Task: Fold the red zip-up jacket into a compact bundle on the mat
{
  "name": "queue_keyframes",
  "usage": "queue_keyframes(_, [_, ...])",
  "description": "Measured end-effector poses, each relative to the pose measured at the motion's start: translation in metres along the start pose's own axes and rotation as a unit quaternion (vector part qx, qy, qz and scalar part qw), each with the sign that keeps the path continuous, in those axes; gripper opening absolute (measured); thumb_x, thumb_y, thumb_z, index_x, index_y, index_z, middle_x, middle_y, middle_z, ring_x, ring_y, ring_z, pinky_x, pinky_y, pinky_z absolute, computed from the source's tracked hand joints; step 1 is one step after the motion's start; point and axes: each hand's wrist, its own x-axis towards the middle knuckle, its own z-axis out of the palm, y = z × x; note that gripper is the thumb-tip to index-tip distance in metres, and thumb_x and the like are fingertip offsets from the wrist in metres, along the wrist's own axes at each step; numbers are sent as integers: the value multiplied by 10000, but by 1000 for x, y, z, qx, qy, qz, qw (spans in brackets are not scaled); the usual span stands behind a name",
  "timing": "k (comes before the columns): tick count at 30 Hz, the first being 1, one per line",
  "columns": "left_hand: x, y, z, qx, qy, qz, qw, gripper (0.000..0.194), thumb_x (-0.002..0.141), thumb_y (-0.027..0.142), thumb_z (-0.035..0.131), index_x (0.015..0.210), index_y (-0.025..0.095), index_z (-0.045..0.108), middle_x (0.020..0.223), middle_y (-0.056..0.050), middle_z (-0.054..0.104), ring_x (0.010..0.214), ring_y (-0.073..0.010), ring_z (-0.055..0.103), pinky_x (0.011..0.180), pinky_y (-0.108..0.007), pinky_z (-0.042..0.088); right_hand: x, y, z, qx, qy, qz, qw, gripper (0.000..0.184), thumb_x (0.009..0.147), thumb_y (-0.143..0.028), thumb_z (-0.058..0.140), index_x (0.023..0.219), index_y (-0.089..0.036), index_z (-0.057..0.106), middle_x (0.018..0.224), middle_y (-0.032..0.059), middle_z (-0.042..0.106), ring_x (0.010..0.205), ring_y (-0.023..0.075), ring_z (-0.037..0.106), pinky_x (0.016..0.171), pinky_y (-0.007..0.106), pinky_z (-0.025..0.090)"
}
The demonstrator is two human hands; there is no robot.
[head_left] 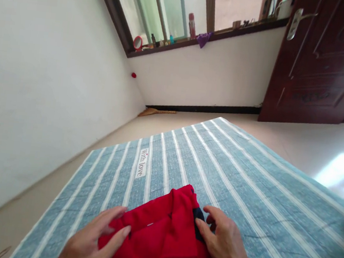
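A red garment [162, 235] with a dark trim patch at its right edge lies folded on a blue and white striped cloth [246, 183]. My left hand [94, 240] rests on the garment's left edge with its fingers stretched out and apart. My right hand [224, 242] lies on the garment's right side, its fingertips pressing at the dark trim; I see nothing gripped in it. The garment's lower part runs out of view at the bottom.
The striped cloth, with a white "With love" label [142, 163], covers a surface above a pale floor. A white wall runs along the left. A dark wooden door [323, 59] stands at the back right. Bottles and small items sit on the window sill [201, 37]. A broom [157, 112] lies by the far wall.
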Motion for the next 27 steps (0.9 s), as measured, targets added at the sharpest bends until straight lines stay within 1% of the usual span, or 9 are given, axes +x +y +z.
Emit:
queue_keyframes(2, [12,46,21,45,-92,135,986,385,580,448,706,935,301,683,1106,-20,662,1086,-306,558,989,-379,411,1,-7,1,-22,5,-41,999,202,749,-394,603,913,-283,643,805,32,646,704,215,571,640,327,397])
queue_keyframes(4, [25,79,44,113,-232,242,935,364,659,340,643,1016,270,648,1163,-15,625,1102,-262,536,1004,-373,378,2,-12,2,-40,1,-70,997,171,790,-332,556,909,-251,650,791,32,642,712,207,576,640,313,396])
queue_keyframes(6, [38,99,62,173,-335,271,886,360,657,271,623,1016,236,625,1093,-22,630,1016,-226,561,932,-339,416,4,-13,5,-45,4,-84,995,164,805,-290,540,909,-223,648,781,33,639,712,197,579,635,296,399])
queue_keyframes(7, [44,104,69,199,-364,271,869,353,649,265,625,999,224,623,1043,-20,630,966,-216,568,881,-320,433,5,-11,6,-43,8,-90,995,157,803,-282,546,904,-215,646,776,32,638,706,192,580,629,288,401])
queue_keyframes(9, [53,108,77,240,-383,264,852,349,626,286,647,966,213,631,943,-9,616,880,-203,566,784,-287,441,6,-6,10,-34,20,-116,992,146,807,-268,550,904,-204,637,762,30,632,687,181,577,612,274,402])
queue_keyframes(12, [61,107,80,258,-391,249,847,321,601,323,678,904,218,665,855,12,588,800,-182,555,692,-253,417,5,1,13,-34,55,-173,983,125,821,-250,539,894,-193,624,718,25,613,643,169,560,586,265,391])
queue_keyframes(18, [68,110,74,210,-473,200,832,153,611,270,666,741,190,681,789,26,572,752,-155,540,656,-234,396,4,-4,10,-47,99,-249,962,112,854,-213,498,858,-182,606,658,19,554,611,160,525,564,263,375])
queue_keyframes(22, [62,115,64,159,-494,227,824,71,601,162,641,657,163,597,798,29,565,767,-132,521,690,-216,395,2,-10,7,-47,120,-309,942,134,858,-187,492,933,-151,598,645,29,546,588,160,513,531,260,392])
queue_keyframes(27, [42,102,46,166,-498,226,820,52,738,149,535,714,180,568,696,49,550,637,-92,493,551,-177,354,0,-12,6,-57,153,-373,913,237,864,-197,502,1066,-89,564,657,58,581,577,168,532,494,268,427])
